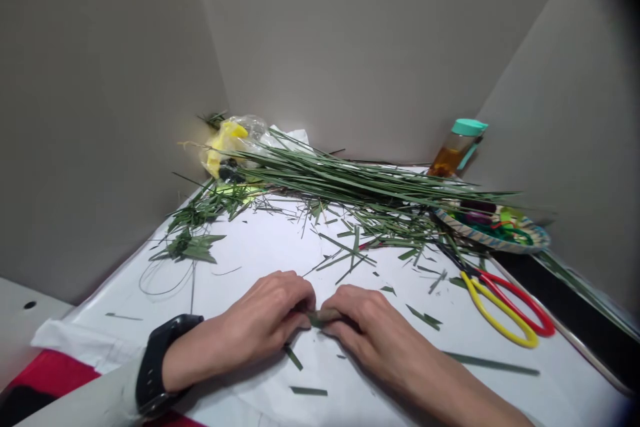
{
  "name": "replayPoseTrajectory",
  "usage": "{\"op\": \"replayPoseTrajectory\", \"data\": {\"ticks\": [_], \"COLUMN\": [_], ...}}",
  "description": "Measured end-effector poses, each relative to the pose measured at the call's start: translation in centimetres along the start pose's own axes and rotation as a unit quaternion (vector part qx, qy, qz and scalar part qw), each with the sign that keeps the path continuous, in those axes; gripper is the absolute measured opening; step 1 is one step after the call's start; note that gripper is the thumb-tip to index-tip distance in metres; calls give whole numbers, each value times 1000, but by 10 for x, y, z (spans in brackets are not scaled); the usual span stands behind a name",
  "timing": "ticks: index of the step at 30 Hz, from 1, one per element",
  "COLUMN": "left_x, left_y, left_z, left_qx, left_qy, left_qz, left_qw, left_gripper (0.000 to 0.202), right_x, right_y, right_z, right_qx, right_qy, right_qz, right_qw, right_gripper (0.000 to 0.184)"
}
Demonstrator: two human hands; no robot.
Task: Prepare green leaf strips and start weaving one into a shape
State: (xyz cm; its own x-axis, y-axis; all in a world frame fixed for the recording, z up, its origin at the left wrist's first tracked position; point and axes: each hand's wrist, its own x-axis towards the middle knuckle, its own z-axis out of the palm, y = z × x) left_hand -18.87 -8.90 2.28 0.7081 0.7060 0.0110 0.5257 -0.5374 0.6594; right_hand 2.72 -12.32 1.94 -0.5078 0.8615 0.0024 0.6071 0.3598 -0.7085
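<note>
Between my two hands, low over the white table cover, is a small piece of green leaf [316, 320], mostly hidden by the fingers. My left hand [273, 313], with a black watch at its wrist, is closed and pinches the left end of it. From the other side my right hand [363, 320] pinches it too, thumb and fingertips pressed together. A short cut leaf strip [294, 357] lies just under my left fingers, and a second strip [309, 391] is nearer the front.
Scissors [493, 303] with red and yellow handles lie right, beside a black flat device [565, 307]. A long leaf bundle [345, 177] crosses the back, near a bottle [455, 148] and a woven basket [537, 237]. A folded leaf piece [193, 247] and wire loop sit left.
</note>
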Motion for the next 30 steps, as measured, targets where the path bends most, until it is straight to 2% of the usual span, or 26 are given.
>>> {"op": "replayPoseTrajectory", "data": {"ticks": [4,7,10,16,21,24,27,28,30], "left_x": [8,8,7,3,2,3,5,6,7], "left_y": [-5,-11,-17,-17,-18,-17,-13,-11,-5], "left_z": [-14,-26,-34,-40,-37,-31,-24,-21,-15], "left_qx": [-124,-172,-223,-304,-404,-496,-572,-582,-576], "left_qy": [-28,-37,-39,5,30,36,78,93,106], "left_qz": [-65,-103,-133,-166,-149,-150,-141,-135,-121], "left_qw": [990,979,965,938,902,855,804,797,801], "left_gripper": [12,10,19,20,22,23,22,21,20], "right_x": [1,2,3,1,-1,-2,0,1,3], "right_y": [10,10,5,1,0,-1,-2,-3,-6], "right_z": [-6,-16,-27,-40,-46,-47,-44,-42,-38], "right_qx": [-6,7,27,62,84,107,135,143,155], "right_qy": [0,-3,2,11,10,-7,-14,-11,-4], "right_qz": [-4,-4,13,39,56,69,72,71,70], "right_qw": [1000,1000,1000,997,995,992,988,987,985], "right_gripper": [19,20,22,18,17,20,25,25,24]}}
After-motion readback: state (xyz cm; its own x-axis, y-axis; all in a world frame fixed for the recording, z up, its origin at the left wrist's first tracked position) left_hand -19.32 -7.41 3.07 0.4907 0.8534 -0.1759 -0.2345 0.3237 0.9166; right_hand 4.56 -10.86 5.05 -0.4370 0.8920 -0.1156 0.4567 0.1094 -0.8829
